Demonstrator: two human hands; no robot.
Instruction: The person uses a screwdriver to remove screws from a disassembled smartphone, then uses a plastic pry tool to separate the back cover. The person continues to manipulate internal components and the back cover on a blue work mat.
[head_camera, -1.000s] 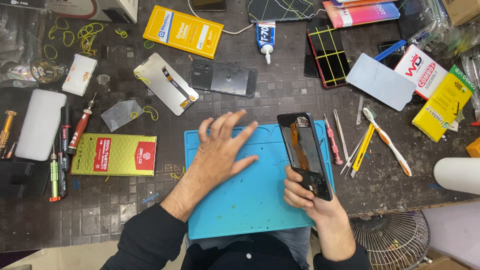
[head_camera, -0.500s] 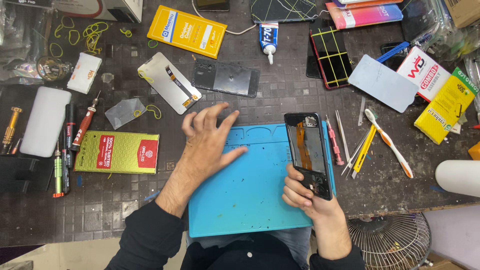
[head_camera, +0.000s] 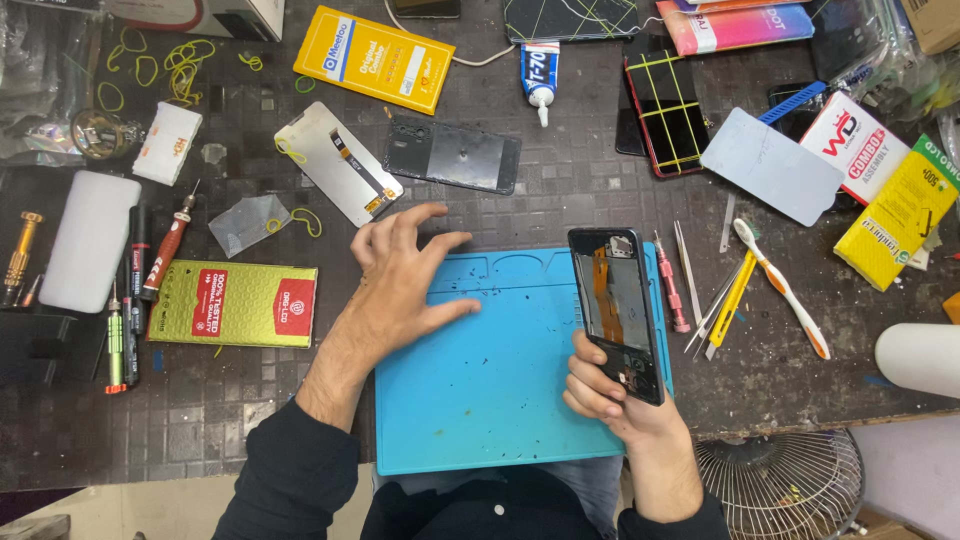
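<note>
Phone frame (head_camera: 615, 312): opened handset with its back off, an orange flex strip running down its middle; it was held upright-tilted over the right edge of the blue mat (head_camera: 500, 390).
Right hand (head_camera: 612, 400): fingers were clamped around the lower end of the phone frame, thumb on its left edge.
Left hand (head_camera: 395, 280): fingers were spread apart, holding nothing, palm hovering or resting at the mat's upper left corner; contact could not be told.
Doing it well: a judgement only — gripping the frame by its edges, off the flex strip, and keeping it low over the mat would guard the exposed parts and catch any loose screws.
Counts: one mat; one loose display panel (head_camera: 338, 176) and one black back plate (head_camera: 455, 154) above the left hand; one glue tube (head_camera: 540, 75); one toothbrush (head_camera: 780, 285); one pink screwdriver (head_camera: 670, 283) just right of the frame; one green-and-red box (head_camera: 232, 303) on the bench (head_camera: 800, 390).
</note>
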